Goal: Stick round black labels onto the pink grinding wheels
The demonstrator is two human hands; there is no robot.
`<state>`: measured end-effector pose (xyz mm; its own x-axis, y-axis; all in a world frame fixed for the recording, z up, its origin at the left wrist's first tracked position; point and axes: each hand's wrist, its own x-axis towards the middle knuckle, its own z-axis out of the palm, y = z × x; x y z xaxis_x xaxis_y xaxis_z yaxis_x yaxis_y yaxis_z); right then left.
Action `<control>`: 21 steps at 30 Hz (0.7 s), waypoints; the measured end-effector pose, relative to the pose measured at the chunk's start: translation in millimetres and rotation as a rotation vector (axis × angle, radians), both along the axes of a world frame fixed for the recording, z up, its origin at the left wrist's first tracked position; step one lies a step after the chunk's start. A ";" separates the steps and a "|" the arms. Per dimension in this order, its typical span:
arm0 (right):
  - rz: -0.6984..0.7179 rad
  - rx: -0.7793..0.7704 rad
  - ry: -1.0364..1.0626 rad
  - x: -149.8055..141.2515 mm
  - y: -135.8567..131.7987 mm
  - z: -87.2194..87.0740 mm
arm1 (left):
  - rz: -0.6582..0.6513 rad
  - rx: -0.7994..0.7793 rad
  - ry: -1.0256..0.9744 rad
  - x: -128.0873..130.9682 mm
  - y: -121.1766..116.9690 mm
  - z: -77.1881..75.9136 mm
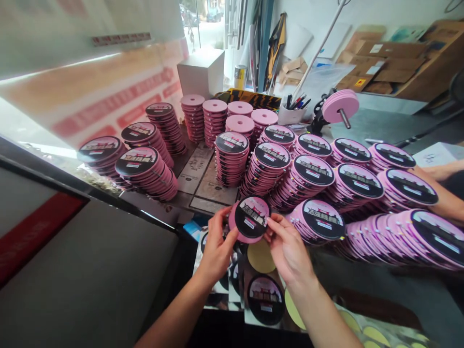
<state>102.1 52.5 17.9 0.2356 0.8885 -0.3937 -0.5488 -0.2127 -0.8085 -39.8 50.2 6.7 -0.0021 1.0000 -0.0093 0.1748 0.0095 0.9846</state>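
In front of me I hold a pink round spool (241,236) with a black and pink round label (253,216) on its face. Pink shows past the label along the lower left, so the two are not quite lined up. My left hand (220,241) grips the spool at its left edge, thumb on the front. At the right edge, my right hand (288,244) pinches the label's rim with thumb and fingertips. Below my hands lies a label sheet (250,314) bearing a printed round label (266,299) and a bare yellowish circle (261,256).
Stacks of labelled pink spools (313,170) fill the right of the table, with more labelled stacks (136,161) at the left. Unlabelled pink stacks (214,106) stand behind. A pen holder (293,115) and a spindle with pink discs (340,106) are farther back. Another person's arm (444,200) reaches in at right.
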 end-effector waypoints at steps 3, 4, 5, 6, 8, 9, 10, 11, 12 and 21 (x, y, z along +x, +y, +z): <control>0.040 -0.029 0.008 1.2 -19.9 13.4 | -0.048 -0.256 -0.439 2.6 -19.0 18.2; 0.042 -0.038 -0.005 2.1 -25.0 16.0 | -0.062 -0.359 -0.549 3.5 -23.2 22.7; 0.037 -0.040 -0.027 3.4 -28.9 17.3 | -0.081 -0.450 -0.632 4.1 -26.2 26.1; 0.027 -0.036 -0.056 5.2 -31.7 17.6 | -0.103 -0.520 -0.695 4.4 -28.1 28.1; 0.019 -0.019 -0.116 9.7 -34.8 16.0 | -0.147 -0.599 -0.778 3.7 -29.6 28.8; 0.025 -0.014 -0.140 12.0 -35.5 14.6 | -0.166 -0.620 -0.813 2.9 -29.7 28.0; 0.041 -0.014 -0.156 14.1 -35.9 13.3 | -0.185 -0.633 -0.844 1.8 -29.8 26.8; 0.057 -0.018 -0.167 15.7 -36.1 12.2 | -0.204 -0.642 -0.867 0.7 -29.9 25.5; 0.073 -0.023 -0.174 16.9 -36.3 11.4 | -0.218 -0.646 -0.882 -0.3 -30.2 24.3; 0.106 -0.003 -0.199 21.4 -37.7 10.9 | -0.231 -0.634 -0.852 1.8 -33.6 26.6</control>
